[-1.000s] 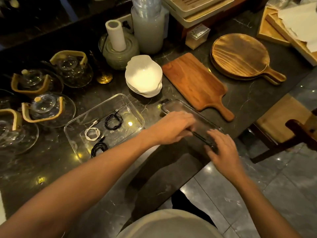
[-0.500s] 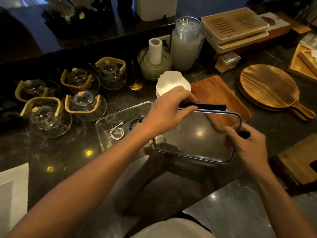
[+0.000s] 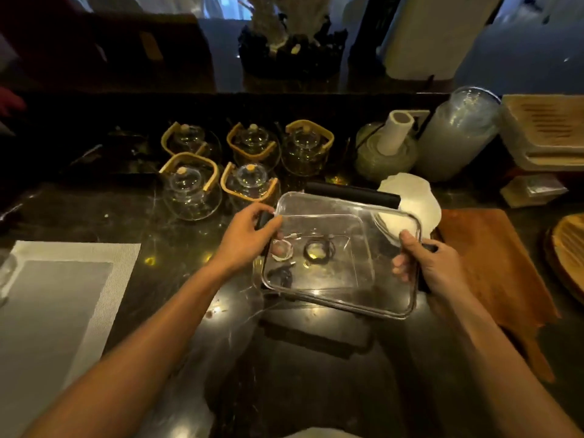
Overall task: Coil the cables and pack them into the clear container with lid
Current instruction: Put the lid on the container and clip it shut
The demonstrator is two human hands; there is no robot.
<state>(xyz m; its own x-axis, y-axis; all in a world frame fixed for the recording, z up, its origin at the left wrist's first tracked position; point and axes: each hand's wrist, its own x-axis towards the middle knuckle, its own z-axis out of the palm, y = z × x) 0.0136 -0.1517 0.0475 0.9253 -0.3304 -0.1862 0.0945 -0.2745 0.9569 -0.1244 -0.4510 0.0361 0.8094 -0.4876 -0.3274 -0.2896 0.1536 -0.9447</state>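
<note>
My left hand (image 3: 249, 233) and right hand (image 3: 433, 267) grip the lid (image 3: 344, 295) by its ends; it sits over the container (image 3: 363, 235) with coiled cables (image 3: 317, 251).

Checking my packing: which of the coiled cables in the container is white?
The coil nearest the left hand; the other two coils are black.

Both bare forearms reach forward and angle in toward each other. Left hand (image 3: 249, 235) is curled shut, thumb on top, fingers tucked under. Right hand (image 3: 433, 267) is closed too, thumb pointing up, fingertips (image 3: 398, 269) wrapped around in a firm grip.
</note>
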